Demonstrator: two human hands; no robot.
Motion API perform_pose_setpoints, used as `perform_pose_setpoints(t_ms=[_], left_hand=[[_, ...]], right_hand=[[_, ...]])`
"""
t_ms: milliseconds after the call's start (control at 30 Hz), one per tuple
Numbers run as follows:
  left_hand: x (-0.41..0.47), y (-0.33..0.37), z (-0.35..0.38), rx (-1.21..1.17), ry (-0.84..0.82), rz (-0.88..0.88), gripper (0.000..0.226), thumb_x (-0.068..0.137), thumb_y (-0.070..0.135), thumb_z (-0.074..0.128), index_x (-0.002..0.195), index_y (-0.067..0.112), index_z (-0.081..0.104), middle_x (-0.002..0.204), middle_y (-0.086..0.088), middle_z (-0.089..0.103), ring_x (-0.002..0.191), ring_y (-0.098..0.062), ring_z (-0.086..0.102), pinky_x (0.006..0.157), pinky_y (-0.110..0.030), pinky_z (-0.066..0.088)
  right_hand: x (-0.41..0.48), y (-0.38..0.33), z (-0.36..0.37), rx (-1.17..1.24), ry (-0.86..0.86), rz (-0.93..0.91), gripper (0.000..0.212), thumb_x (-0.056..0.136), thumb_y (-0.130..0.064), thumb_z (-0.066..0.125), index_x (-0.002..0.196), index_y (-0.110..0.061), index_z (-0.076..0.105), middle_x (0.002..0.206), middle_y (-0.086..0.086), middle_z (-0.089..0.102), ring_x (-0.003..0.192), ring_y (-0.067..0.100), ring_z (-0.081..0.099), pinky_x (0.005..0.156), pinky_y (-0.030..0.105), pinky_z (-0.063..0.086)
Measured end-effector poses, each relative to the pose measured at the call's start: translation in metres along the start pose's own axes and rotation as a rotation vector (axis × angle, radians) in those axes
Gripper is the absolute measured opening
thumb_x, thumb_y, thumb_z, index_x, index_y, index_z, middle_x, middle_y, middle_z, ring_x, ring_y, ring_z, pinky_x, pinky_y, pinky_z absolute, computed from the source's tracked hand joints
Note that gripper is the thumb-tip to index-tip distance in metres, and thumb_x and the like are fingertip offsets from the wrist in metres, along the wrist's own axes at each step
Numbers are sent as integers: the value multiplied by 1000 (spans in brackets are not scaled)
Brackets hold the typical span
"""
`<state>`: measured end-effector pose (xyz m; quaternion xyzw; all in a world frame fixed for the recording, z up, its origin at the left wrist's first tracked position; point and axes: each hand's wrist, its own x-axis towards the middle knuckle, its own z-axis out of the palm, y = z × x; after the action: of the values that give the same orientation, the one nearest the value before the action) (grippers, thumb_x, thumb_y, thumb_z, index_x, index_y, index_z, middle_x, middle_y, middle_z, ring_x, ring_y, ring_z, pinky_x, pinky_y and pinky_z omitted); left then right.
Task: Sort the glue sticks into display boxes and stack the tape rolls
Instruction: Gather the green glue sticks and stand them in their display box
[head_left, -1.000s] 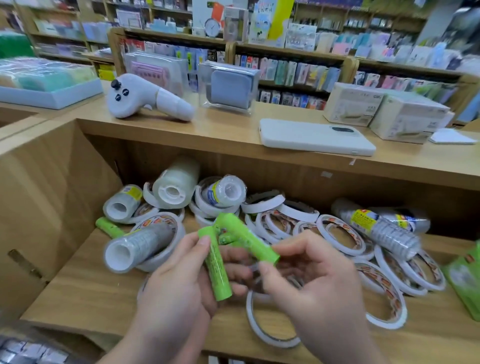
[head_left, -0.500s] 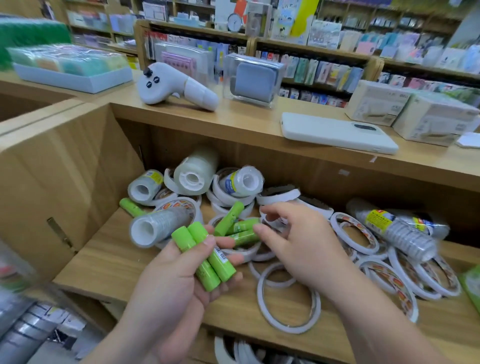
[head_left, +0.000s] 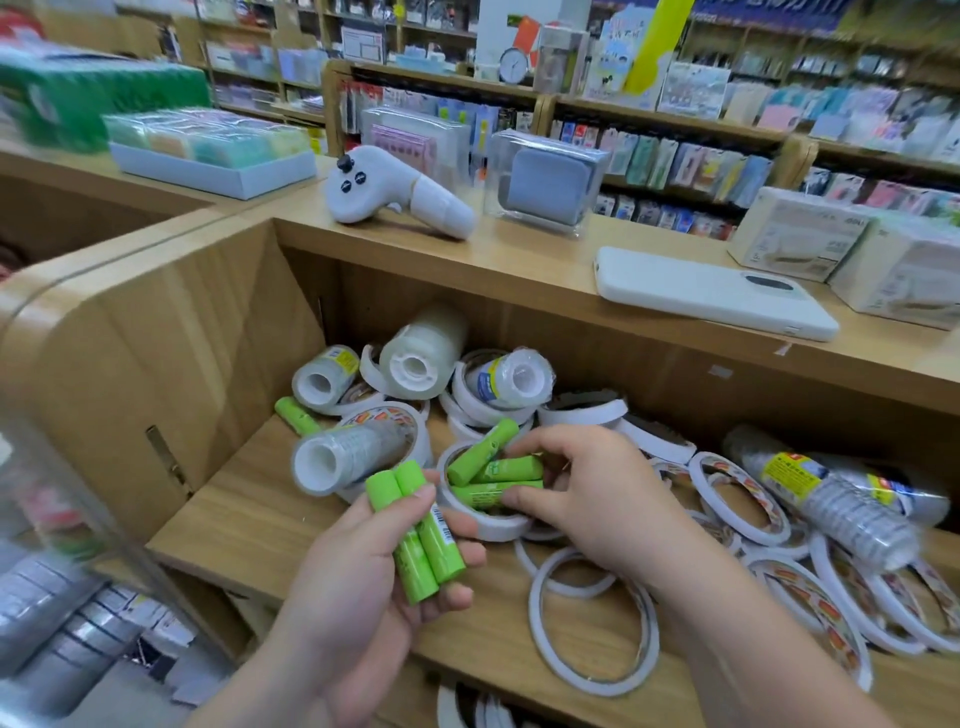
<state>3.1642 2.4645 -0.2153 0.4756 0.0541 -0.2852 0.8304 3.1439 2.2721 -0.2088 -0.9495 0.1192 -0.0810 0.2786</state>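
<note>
tape rolls: white, scattered | glue sticks: green (three inside one)

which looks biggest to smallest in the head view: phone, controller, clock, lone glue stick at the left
1. phone
2. controller
3. lone glue stick and clock: look close in size; the clock stands far back, so not ranked.

1. My left hand lays its thumb across the two glue sticks, hiding their middles.
2. My right hand masks whether it grips the three loose glue sticks.
3. Near left, the packs are blurred.
4. The bottom edge cuts the lower tape rolls.
</note>
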Motion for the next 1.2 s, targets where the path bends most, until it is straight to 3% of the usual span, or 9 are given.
perform_pose_setpoints(t_ms=[133, 233, 333, 433, 600, 733, 900, 1000, 1200], left_hand=[[1, 1, 2, 22, 3, 26, 25, 94, 17, 58, 117, 10, 63, 76, -18, 68, 59, -26, 66, 40, -30, 49], [1, 4, 5, 37, -8, 44, 31, 87, 18, 61, 117, 10, 64, 79, -18, 67, 62, -27, 66, 43, -32, 49], [-1, 7, 10, 62, -23, 64, 29, 87, 19, 63, 114, 14, 67, 80, -16, 67, 64, -27, 66, 43, -32, 48], [-2, 9, 18, 154, -69, 99, 30, 79, 22, 64, 108, 21, 71, 80, -14, 66, 68, -28, 66, 45, -34, 50], [-4, 2, 31, 284, -248, -26, 21, 83, 23, 62, 100, 24, 75, 90, -16, 70, 70, -27, 67, 51, -38, 53], [-5, -5, 32, 251, -356, -190, 29, 83, 23, 79, 110, 20, 74, 101, -19, 72, 78, -33, 72, 51, -38, 57], [-4, -11, 22, 180, -245, -195, 49, 71, 9, 86, 118, 10, 70, 99, -19, 71, 74, -27, 71, 42, -29, 53], [-6, -11, 16, 153, -134, -155, 53, 66, 14, 78, 117, 8, 67, 94, -14, 74, 68, -20, 71, 39, -25, 47], [-14, -2, -2, 85, -52, -85, 50, 64, 14, 75, 114, 10, 68, 87, -12, 73, 62, -17, 68, 38, -21, 40]], right_hand=[[-8, 5, -6, 97, 24, 12, 20, 83, -37, 78, 101, -39, 70, 61, -8, 58, 55, 4, 53, 54, 17, 39], [-20, 14, -22, 278, 103, 24, 13, 90, -26, 72, 93, -39, 69, 62, 2, 67, 54, 15, 64, 57, 38, 58], [-35, 18, -56, 395, 158, 27, 13, 91, -23, 70, 93, -36, 71, 64, 8, 68, 52, 14, 62, 52, 33, 53], [-46, 14, -86, 544, -97, -28, 14, 82, -32, 70, 95, -32, 74, 75, 18, 67, 57, 17, 56, 55, 32, 45], [-35, 9, -78, 604, -449, -141, 10, 92, -17, 68, 98, -21, 74, 72, -1, 61, 59, 7, 51, 54, 16, 43], [-24, 11, -48, 598, -402, -149, 16, 95, -17, 68, 107, -25, 73, 84, 9, 63, 70, 13, 55, 63, 23, 45], [-22, 3, -20, 774, -197, -15, 22, 94, -15, 68, 110, -29, 70, 80, -4, 63, 54, 13, 58, 50, 23, 45], [-9, 9, -18, 583, 34, -4, 16, 98, -24, 62, 109, -32, 70, 69, -6, 65, 51, 7, 55, 52, 24, 43], [21, 4, 1, -198, -58, -303, 36, 91, -13, 63, 123, -27, 68, 123, -11, 63, 112, 13, 59, 94, 34, 49]])
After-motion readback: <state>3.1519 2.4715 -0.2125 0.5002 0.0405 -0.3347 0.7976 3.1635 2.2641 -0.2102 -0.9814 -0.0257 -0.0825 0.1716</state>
